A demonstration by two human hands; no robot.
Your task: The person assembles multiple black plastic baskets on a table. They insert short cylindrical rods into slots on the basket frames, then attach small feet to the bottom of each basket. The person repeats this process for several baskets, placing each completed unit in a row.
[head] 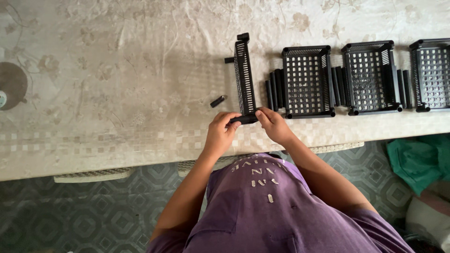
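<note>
Near table edge (140,159), hands (246,124) gripping tube (243,119)

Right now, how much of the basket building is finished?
Three black baskets already lie flat in a row, with black tubes between them. Both hands, left and right, hold a tube at the tilted basket. One small piece lies loose.
</note>
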